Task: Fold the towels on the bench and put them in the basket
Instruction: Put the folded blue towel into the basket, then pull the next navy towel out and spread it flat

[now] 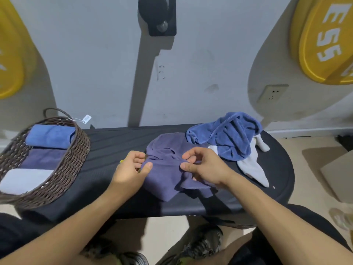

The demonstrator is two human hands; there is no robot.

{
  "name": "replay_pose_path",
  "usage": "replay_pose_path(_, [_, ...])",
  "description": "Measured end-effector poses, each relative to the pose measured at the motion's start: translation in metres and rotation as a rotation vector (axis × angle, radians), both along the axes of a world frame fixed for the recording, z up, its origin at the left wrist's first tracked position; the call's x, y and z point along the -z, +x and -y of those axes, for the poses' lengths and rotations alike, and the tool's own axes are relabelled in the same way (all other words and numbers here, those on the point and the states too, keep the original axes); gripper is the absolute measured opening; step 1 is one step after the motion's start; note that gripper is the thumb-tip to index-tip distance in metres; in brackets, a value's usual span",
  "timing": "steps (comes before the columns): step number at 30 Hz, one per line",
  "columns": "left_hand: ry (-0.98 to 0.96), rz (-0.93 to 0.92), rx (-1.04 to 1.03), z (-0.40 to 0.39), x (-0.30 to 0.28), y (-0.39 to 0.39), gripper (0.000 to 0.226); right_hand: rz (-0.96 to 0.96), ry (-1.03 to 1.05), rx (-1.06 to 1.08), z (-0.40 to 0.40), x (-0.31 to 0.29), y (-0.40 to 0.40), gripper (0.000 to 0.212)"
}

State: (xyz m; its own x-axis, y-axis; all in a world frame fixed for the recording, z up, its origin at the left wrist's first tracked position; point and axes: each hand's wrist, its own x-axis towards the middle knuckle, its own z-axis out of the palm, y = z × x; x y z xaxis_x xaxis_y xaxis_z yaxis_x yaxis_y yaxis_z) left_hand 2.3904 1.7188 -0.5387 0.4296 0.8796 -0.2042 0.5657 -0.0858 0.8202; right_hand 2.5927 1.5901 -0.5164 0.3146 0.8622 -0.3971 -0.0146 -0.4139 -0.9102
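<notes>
A crumpled purple towel [165, 169] lies in the middle of the black bench [107, 150]. My left hand [131, 169] pinches its left edge between thumb and fingers. My right hand [204, 167] pinches a fold near its right side. Behind it to the right sits a bunched blue towel [229, 134], which lies over a white towel [252, 167]. At the bench's left end stands a brown wicker basket [76, 150] with three folded towels inside: a blue one [50, 136], a purple one [44, 158] and a pale one [24, 180].
A grey wall runs close behind the bench, with a socket [272, 93] at the right and yellow weight plates [324, 44] leaning on both sides. A cardboard box [338, 175] stands on the floor at the right. My knees and shoes are under the bench's front edge.
</notes>
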Motion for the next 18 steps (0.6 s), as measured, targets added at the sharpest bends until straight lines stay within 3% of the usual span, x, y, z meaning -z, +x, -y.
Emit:
replay_pose_path(4, [0.078, 0.056, 0.194, 0.028, -0.022, -0.021, 0.035, -0.052, 0.064, 0.092, -0.005, -0.010, -0.020, 0.021])
replay_pose_path(7, [-0.180, 0.260, 0.137, 0.060, -0.022, -0.021, 0.049, -0.103, 0.114, 0.100, -0.003, -0.009, -0.047, 0.019])
replay_pose_path(9, [-0.250, 0.327, 0.065, 0.068, -0.016, -0.013, 0.041, -0.152, 0.138, 0.066, -0.001, -0.006, -0.063, 0.021])
replay_pose_path(13, [-0.132, 0.268, 0.011, 0.052, -0.010, -0.021, 0.018, -0.330, 0.130, -0.056, 0.000, -0.008, -0.071, 0.022])
replay_pose_path(15, [-0.109, 0.218, 0.056, 0.042, -0.006, -0.031, 0.017, -0.183, 0.139, -0.106, 0.001, -0.006, -0.061, 0.016])
replay_pose_path(18, [-0.060, 0.177, 0.096, 0.028, -0.006, -0.039, 0.018, 0.370, 0.072, -0.126, 0.000, 0.008, -0.035, 0.005])
